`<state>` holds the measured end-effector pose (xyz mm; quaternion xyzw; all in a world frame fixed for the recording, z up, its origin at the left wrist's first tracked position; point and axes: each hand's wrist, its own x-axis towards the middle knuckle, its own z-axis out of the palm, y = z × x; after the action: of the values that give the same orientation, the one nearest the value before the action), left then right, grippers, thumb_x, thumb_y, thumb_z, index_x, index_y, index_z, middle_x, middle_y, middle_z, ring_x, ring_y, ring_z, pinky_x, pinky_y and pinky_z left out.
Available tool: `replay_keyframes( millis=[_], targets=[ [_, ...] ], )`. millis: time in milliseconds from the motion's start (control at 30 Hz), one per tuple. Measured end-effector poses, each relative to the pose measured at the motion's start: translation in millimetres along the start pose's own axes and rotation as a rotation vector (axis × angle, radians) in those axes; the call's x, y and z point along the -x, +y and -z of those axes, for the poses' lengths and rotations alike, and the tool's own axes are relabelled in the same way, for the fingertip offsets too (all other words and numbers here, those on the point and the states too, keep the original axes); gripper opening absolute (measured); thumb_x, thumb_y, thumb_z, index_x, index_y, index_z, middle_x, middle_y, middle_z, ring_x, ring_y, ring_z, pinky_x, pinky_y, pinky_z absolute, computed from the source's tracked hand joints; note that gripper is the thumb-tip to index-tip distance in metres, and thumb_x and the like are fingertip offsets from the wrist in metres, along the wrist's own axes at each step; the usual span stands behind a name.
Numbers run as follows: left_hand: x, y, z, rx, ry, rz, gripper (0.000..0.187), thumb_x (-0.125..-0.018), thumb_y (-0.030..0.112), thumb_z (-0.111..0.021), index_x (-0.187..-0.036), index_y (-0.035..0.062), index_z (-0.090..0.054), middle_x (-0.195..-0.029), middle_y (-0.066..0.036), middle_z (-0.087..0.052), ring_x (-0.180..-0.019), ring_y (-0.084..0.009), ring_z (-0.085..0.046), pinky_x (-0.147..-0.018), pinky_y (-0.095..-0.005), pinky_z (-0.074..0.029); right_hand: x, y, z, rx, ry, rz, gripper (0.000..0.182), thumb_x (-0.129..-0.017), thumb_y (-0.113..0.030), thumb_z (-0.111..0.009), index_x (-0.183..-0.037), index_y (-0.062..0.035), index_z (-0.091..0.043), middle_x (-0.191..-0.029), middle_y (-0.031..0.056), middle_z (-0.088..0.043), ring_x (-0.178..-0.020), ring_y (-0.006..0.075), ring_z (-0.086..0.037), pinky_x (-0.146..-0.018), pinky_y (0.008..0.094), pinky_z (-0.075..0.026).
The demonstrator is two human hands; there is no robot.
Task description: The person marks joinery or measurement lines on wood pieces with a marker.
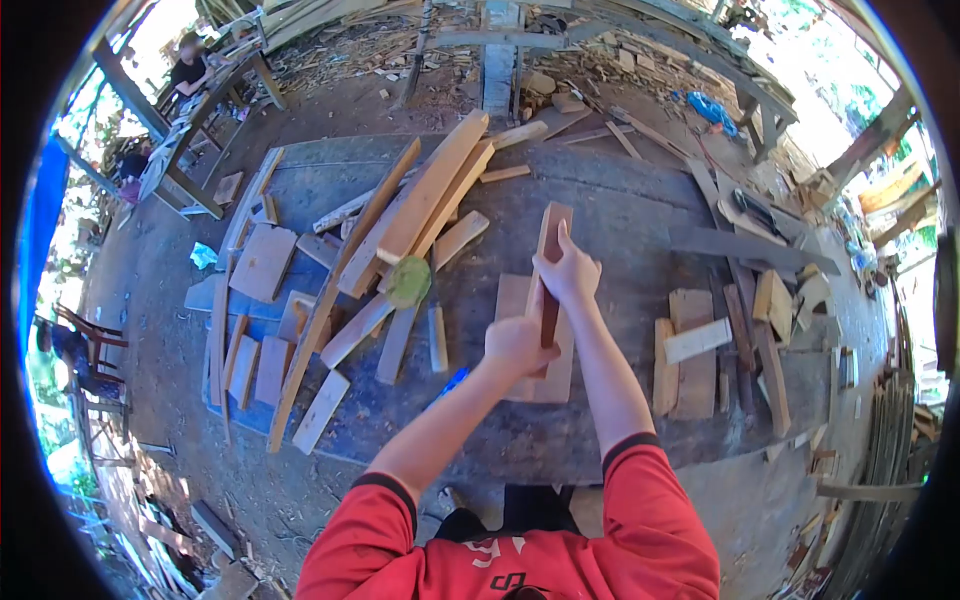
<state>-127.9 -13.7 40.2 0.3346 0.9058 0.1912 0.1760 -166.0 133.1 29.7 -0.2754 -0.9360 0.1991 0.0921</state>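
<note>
A reddish-brown wooden piece (pixel 550 240) is held in both hands above the worktable. My left hand (pixel 520 347) is closed around its lower end, nearer my body. Farther up, my right hand (pixel 569 270) grips the same piece, with the thumb along its top near the far end. Beneath the hands lies a flat, lighter wooden board (pixel 558 380), partly hidden by them. A small blue object (pixel 455 380) shows beside my left forearm.
Long planks (pixel 430 195) and a green round object (pixel 409 282) lie left of the hands. Wood blocks (pixel 690 350) and a handsaw (pixel 745 245) are on the right of the table (pixel 610 190). A person (pixel 188 72) sits at a far bench.
</note>
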Motion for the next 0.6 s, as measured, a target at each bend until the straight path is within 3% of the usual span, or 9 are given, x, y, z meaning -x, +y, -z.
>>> replay_keyframes(
  millis=[133,233,300,433,600],
  targets=[
    [119.1,0.9,-44.3,0.068,0.002,-0.032,0.096,-0.065,0.039,-0.067,-0.138,-0.0002,-0.019,-0.063,-0.013,-0.063,-0.055,-0.0321,-0.062,-0.051,-0.0422,-0.049,130.7,9.1,-13.5,-0.052,0.043,-0.015,0.080,-0.067,-0.043,-0.063,-0.138,-0.0215,-0.035,-0.074,0.0129,-0.066,-0.074,0.0283,-0.065,-0.079,0.0426,-0.038],
    [180.8,1.6,-72.2,0.042,-0.087,0.009,0.093,-0.066,0.043,-0.066,-0.137,0.0022,-0.022,-0.061,-0.014,-0.061,-0.055,-0.0330,-0.061,-0.050,-0.0432,-0.048,203.5,16.5,-26.5,-0.052,0.017,-0.052,0.080,-0.065,-0.042,-0.065,-0.137,-0.0211,-0.037,-0.070,0.0126,-0.065,-0.067,0.0283,-0.064,-0.076,0.0408,-0.038],
    [197.9,-2.5,-88.4,0.072,-0.151,0.004,0.099,-0.067,0.040,-0.067,-0.140,-0.0003,-0.014,-0.062,-0.012,-0.062,-0.053,-0.0308,-0.062,-0.047,-0.0414,-0.049,226.6,20.6,-29.9,-0.014,-0.054,-0.072,0.080,-0.065,-0.042,-0.065,-0.137,-0.0204,-0.037,-0.068,0.0126,-0.064,-0.062,0.0277,-0.063,-0.073,0.0402,-0.037],
    [183.5,-0.7,-94.1,0.053,-0.203,0.035,0.100,-0.067,0.041,-0.067,-0.140,0.0004,-0.011,-0.062,-0.012,-0.062,-0.053,-0.0306,-0.062,-0.047,-0.0411,-0.049,215.7,23.5,-32.9,0.065,-0.052,-0.033,0.081,-0.066,-0.042,-0.065,-0.138,-0.0198,-0.036,-0.066,0.0126,-0.063,-0.059,0.0273,-0.062,-0.072,0.0411,-0.036],
    [79.2,2.9,-71.0,0.045,-0.127,0.108,0.104,-0.066,0.045,-0.067,-0.143,0.0048,-0.010,-0.062,-0.014,-0.062,-0.053,-0.0315,-0.061,-0.050,-0.0421,-0.048,105.7,27.3,-33.2,0.049,-0.086,0.001,0.079,-0.067,-0.042,-0.064,-0.137,-0.0190,-0.036,-0.067,0.0131,-0.064,-0.061,0.0289,-0.062,-0.075,0.0455,-0.037]
  ],
)
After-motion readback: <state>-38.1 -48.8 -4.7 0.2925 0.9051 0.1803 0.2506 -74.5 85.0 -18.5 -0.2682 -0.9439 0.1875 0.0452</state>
